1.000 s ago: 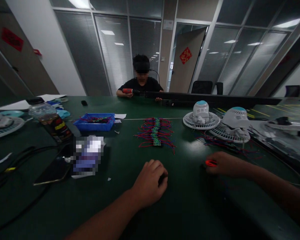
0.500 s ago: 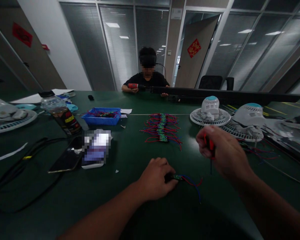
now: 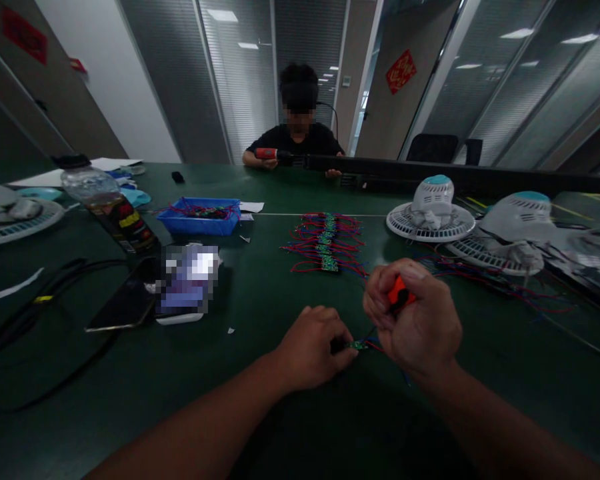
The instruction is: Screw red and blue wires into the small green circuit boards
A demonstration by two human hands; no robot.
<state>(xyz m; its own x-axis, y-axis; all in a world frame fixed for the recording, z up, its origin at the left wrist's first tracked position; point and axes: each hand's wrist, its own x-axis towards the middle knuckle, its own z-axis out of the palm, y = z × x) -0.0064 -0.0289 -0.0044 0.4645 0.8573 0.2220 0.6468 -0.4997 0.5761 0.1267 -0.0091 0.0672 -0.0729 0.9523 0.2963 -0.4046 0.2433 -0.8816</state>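
My left hand (image 3: 313, 350) rests on the green table (image 3: 280, 413), fingers pinched on a small black part joined to a tiny green circuit board (image 3: 359, 345) with red and blue wires. My right hand (image 3: 414, 320) is closed around an orange-handled screwdriver (image 3: 399, 295), held upright just right of and above the board. The two hands nearly touch. The screwdriver's tip is hidden behind my fingers.
A row of wired boards (image 3: 326, 245) lies beyond my hands. A blue tray (image 3: 199, 217) and a bottle (image 3: 111, 212) stand at the left, a phone (image 3: 125, 303) nearer. White fan parts (image 3: 433, 210) sit at the right. A person (image 3: 297, 133) sits across the table.
My right hand picked up the orange screwdriver from the table at the right and brought it left and down to the board. My left hand stayed on the small part.
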